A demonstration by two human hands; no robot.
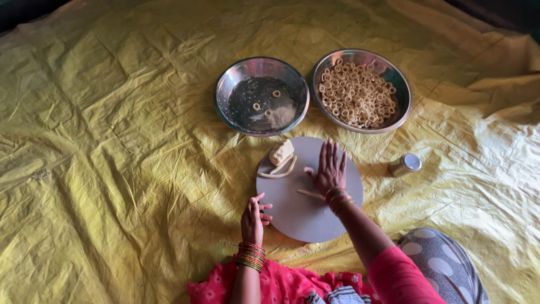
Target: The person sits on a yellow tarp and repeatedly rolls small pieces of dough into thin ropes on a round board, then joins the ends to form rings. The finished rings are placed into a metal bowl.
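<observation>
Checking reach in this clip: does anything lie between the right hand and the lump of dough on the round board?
Nothing visible does. The right hand lies flat on a thin dough strip; the dough lump sits to its left on the round board, with only bare board between them.

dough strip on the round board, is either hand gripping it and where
Neither grips it: the right hand lies flat on the dough strip; the left hand touches the board edge.
</observation>
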